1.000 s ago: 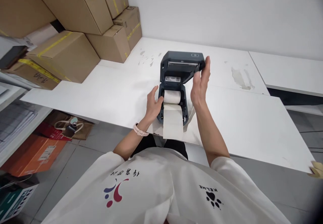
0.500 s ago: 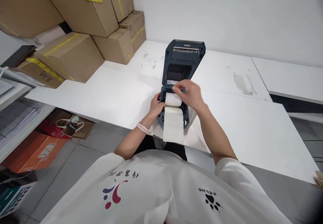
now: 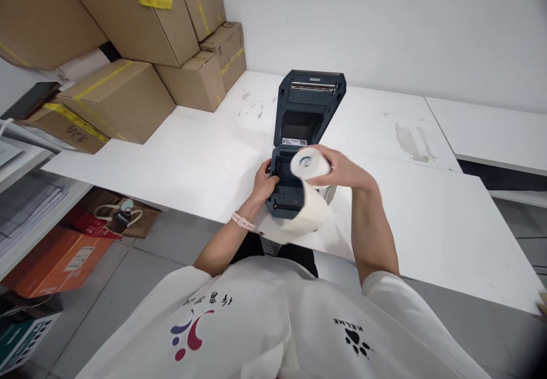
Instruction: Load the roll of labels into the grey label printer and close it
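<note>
Our right hand (image 3: 342, 171) grips the label roll (image 3: 308, 165), held just above the open printer (image 3: 310, 102) bay, its strip (image 3: 314, 211) trailing off the counter (image 3: 205, 151) edge. Left hand (image 3: 265, 182) clamps the printer's left side. Looks like mid-lift of the roll; next move needs the strip kept clear.

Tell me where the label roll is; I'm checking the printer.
Head view, centre: the label roll is held in the right hand, just above the open bay of the printer.
</note>
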The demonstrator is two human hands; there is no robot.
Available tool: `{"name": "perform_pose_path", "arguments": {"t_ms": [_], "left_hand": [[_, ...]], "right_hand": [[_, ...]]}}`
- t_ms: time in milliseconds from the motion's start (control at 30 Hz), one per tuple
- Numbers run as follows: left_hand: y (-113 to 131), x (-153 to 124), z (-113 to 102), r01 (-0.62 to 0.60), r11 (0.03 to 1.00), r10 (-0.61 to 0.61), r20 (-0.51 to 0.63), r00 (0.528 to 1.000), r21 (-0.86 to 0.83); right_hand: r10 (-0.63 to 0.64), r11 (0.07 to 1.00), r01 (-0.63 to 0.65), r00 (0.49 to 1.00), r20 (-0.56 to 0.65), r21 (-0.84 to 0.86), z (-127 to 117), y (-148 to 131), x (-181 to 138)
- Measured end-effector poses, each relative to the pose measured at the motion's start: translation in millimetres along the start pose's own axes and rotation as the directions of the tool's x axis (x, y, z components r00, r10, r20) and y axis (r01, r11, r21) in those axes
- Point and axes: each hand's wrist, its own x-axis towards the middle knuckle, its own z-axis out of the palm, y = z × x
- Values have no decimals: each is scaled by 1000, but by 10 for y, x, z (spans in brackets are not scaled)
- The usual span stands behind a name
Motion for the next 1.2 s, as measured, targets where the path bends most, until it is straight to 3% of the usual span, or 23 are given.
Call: {"name": "perform_pose_path", "arguments": {"t_ms": [67,167,300,400,567,667,800,933,1033,1100,1200], "left_hand": [[6,-8,-5,0,1000,0,2,1000,12],[24,-21,-6,4,1000,-4,12,1000,17],[22,-15,3,11,1000,-11,8,1000,1],[20,-6,7,1,1000,-1,0,1000,4],[34,-3,4,5,1000,-5,-8,1000,2],[18,3,3,7,1000,-7,-12,1000,4],[-18,16,7,4,1000,-4,-16,1000,-3],[-28,16,12,-3,1000,3,-18,1000,-17],[-20,10,14,-3,1000,2,-16,1000,-31],[-10,3,16,4,999,-5,-18,1000,-43],[20,-14,17,14,999,-15,-20,1000,-47]], "right_hand": [[-1,988,28,986,-168,154,-215,91,-176],[76,971,27,906,-416,237,-385,394,-246],[249,965,-154,793,-556,213,-313,867,-63],[358,932,-260,763,-539,251,-137,1077,91],[437,898,-360,791,-428,251,41,1185,111],[407,905,-310,827,-387,290,-56,1225,-150],[378,894,-198,813,-442,401,-221,1285,-762],[354,873,-263,921,-163,410,-118,1290,-1134],[392,874,-364,919,-26,322,23,1233,-1133],[417,875,-394,909,-25,283,69,1180,-1118],[487,860,-431,854,-185,273,93,1124,-1206]]}}
